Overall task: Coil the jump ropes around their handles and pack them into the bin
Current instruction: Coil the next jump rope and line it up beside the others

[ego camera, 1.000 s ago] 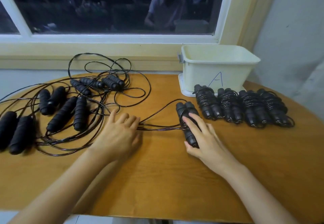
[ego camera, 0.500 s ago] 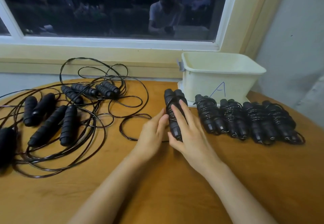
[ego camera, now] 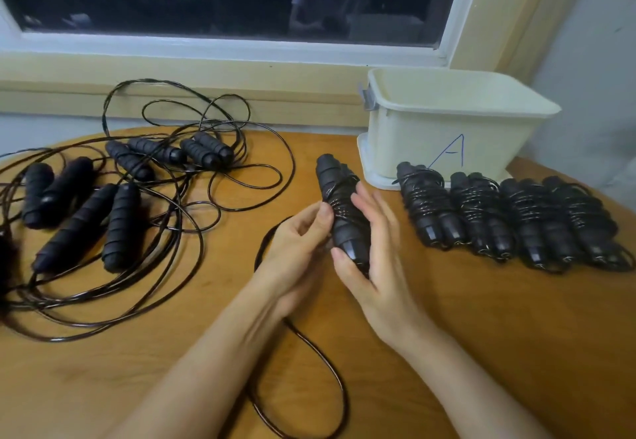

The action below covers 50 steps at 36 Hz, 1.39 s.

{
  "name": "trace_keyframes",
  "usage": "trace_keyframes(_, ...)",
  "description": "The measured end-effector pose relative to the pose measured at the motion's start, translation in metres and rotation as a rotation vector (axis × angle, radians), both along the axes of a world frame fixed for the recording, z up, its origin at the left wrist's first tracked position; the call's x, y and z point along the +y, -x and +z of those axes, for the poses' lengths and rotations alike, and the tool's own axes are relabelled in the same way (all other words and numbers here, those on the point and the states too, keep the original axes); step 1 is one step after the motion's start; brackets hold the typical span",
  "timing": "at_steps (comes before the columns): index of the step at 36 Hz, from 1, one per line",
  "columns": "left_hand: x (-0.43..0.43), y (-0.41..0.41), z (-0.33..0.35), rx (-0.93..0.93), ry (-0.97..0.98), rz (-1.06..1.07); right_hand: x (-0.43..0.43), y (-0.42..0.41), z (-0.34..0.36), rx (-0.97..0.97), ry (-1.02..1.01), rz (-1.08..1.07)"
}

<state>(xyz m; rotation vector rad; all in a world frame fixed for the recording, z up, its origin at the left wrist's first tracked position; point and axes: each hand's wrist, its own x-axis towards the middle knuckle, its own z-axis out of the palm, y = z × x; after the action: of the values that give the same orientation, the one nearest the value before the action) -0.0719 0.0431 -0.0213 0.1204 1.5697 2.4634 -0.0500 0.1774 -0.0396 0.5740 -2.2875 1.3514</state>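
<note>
The right hand [ego camera: 375, 266] is gripping the paired handles [ego camera: 349, 235], lifted off the tabletop [ego camera: 481, 335] within the last second and hovering near the bin [ego camera: 447, 129], while the left hand [ego camera: 296, 249] is pinching cord [ego camera: 339, 207] onto them, several turns already wound and a long tail waiting.

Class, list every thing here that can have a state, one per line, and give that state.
Black jump rope in hand: partly coiled round its handles, tail loose on the wooden table.
Left hand: pinches its cord.
Right hand: grips its handles.
Four black wound jump ropes: fully coiled, lying in a row, not yet packed.
Black jump ropes at left: uncoiled, tangled.
Cream plastic bin marked A: upright, lidless.
</note>
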Motion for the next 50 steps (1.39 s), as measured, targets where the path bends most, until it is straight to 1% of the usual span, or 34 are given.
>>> trace_keyframes(4, 0.002, 0.001, -0.003, -0.061, -0.113, 0.129, 0.001, -0.001, 0.003, 0.039, -0.129, -0.138)
trace_keyframes(7, 0.004, 0.001, -0.003, -0.013, -0.102, 0.221, -0.001, -0.002, 0.001, 0.008, -0.073, -0.134)
trace_keyframes(11, 0.005, 0.000, -0.002, 0.094, -0.040, 0.230, 0.000, -0.001, 0.000, 0.057, 0.011, -0.103)
trace_keyframes(14, 0.005, -0.001, -0.002, 0.158, -0.029, 0.197, 0.002, -0.003, 0.007, 0.030, 0.141, -0.060)
trace_keyframes(18, 0.006, -0.001, 0.000, 0.152, -0.045, 0.148, 0.003, -0.010, 0.015, -0.107, 0.459, 0.104)
trace_keyframes(22, 0.005, -0.002, 0.003, 0.138, -0.049, 0.103, 0.003, -0.010, 0.014, -0.133, 0.572, 0.170)
trace_keyframes(25, 0.004, -0.004, 0.006, 0.158, -0.005, 0.062, 0.001, -0.011, 0.011, -0.184, 0.624, 0.208)
trace_keyframes(27, 0.003, -0.005, 0.007, 0.144, -0.007, 0.063, 0.000, -0.010, 0.010, -0.205, 0.610, 0.201)
trace_keyframes(30, 0.002, -0.005, 0.005, 0.124, -0.037, 0.076, 0.003, -0.007, 0.008, -0.211, 0.530, 0.166)
trace_keyframes(34, 0.000, -0.004, 0.002, 0.085, 0.022, 0.172, 0.012, 0.000, 0.005, -0.146, 0.328, 0.000)
trace_keyframes(37, 0.001, -0.003, 0.001, 0.095, 0.090, 0.223, 0.010, -0.003, 0.005, -0.169, 0.309, 0.020)
trace_keyframes(40, 0.000, -0.004, 0.002, 0.153, 0.184, 0.247, 0.007, -0.004, 0.003, -0.095, 0.206, 0.003)
trace_keyframes(42, -0.002, -0.002, 0.001, 0.214, 0.261, 0.253, 0.009, -0.002, 0.001, -0.080, 0.177, -0.010)
trace_keyframes(47, -0.008, 0.001, 0.000, 0.300, 0.401, 0.148, 0.019, 0.005, 0.001, -0.188, 0.203, -0.020)
trace_keyframes(50, -0.009, 0.000, 0.003, 0.353, 0.471, 0.086, 0.024, 0.009, 0.002, -0.217, 0.191, -0.048)
